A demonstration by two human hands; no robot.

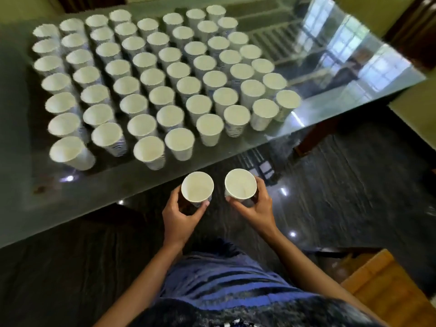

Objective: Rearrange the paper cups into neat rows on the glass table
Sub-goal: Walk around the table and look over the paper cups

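Several white paper cups [151, 90] stand upright in slanted rows across the glass table [330, 67]. My left hand [180, 217] grips one upright paper cup [197, 187] from below, fingers curled round its side. My right hand [256, 205] grips a second cup [240, 184] the same way. Both held cups hover just off the table's near edge, over the dark floor, a short way in front of the nearest row's cups [179, 143].
The glass top reflects bright windows at the right. The table's near edge [141, 185] runs diagonally from lower left to upper right. A wooden surface [382, 284] sits at lower right, and dark tiled floor [342, 185] lies below the hands.
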